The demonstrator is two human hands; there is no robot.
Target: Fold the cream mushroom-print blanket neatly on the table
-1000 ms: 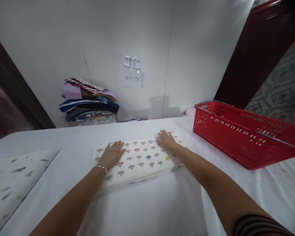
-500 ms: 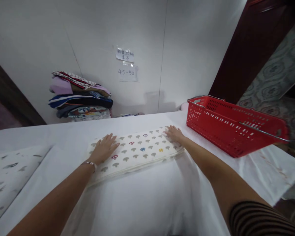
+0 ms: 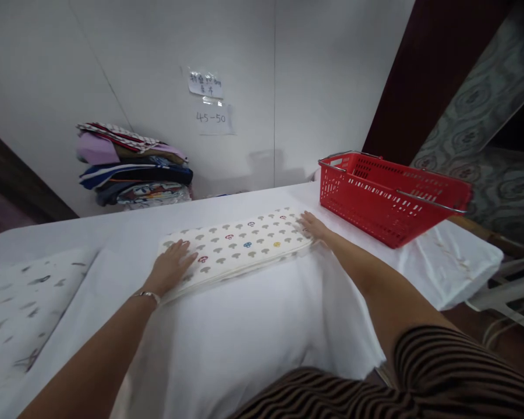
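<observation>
A folded white cloth (image 3: 240,244) printed with small mushrooms, mostly grey with a few red, blue and yellow ones, lies as a long strip on the white-covered table (image 3: 244,326). My left hand (image 3: 171,266) rests flat on its left end, fingers stretched out. At the opposite end, my right hand (image 3: 315,226) lies with extended fingers against the cloth's right edge. Several layers show along the near fold. Neither hand has its fingers wrapped round anything.
Another white printed cloth (image 3: 30,308) lies at the table's left. A stack of folded clothes (image 3: 133,169) stands by the back wall. The red basket (image 3: 388,201) with metal handles sits at the right. Two paper signs (image 3: 213,119) hang on the wall.
The left hand has slid toward the cloth's left end and the right hand has shifted outward to its right edge. The view has moved, bringing my striped clothing into sight.
</observation>
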